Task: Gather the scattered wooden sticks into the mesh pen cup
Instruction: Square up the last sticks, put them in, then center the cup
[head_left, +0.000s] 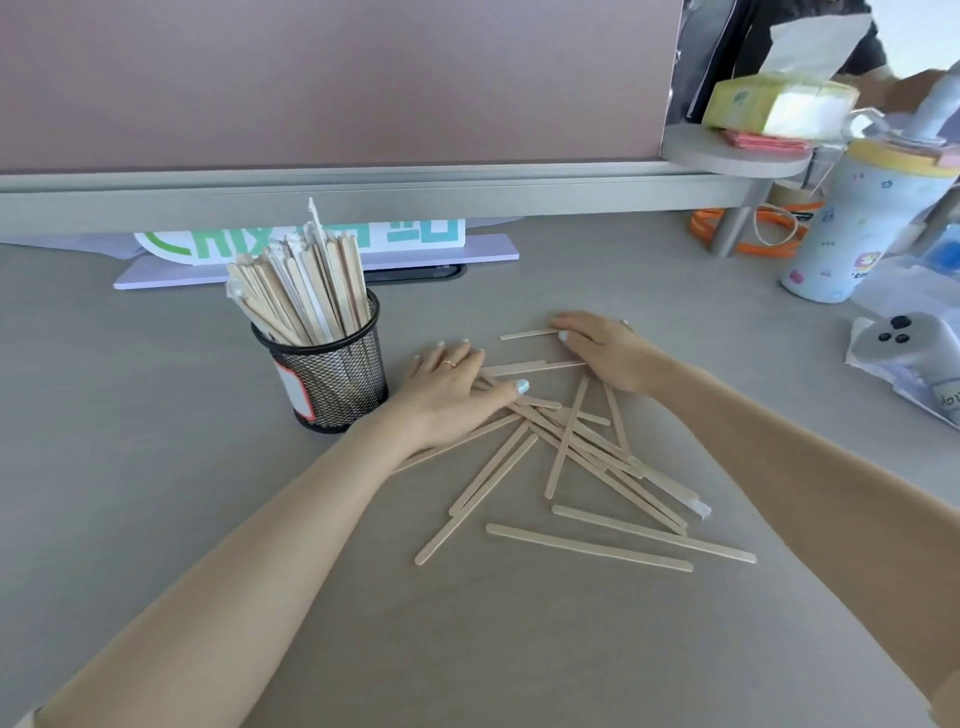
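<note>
A black mesh pen cup (332, 374) stands left of centre on the grey desk, packed with upright wooden sticks (301, 291). Several loose wooden sticks (566, 452) lie crossed in a scattered pile to its right. My left hand (452, 389) rests flat, palm down, on the pile's upper left end, just right of the cup, fingers spread. At the far end of the pile my right hand (602, 353) lies palm down with its fingertips on one stick (524, 335). Neither hand has a stick lifted.
A grey partition rail (363, 197) runs along the back, with a purple-based sign (311, 249) under it. At the right stand a patterned bottle (852, 223), a tissue pack (779, 106) on a round shelf, orange bands and a grey controller (904, 343) on plastic.
</note>
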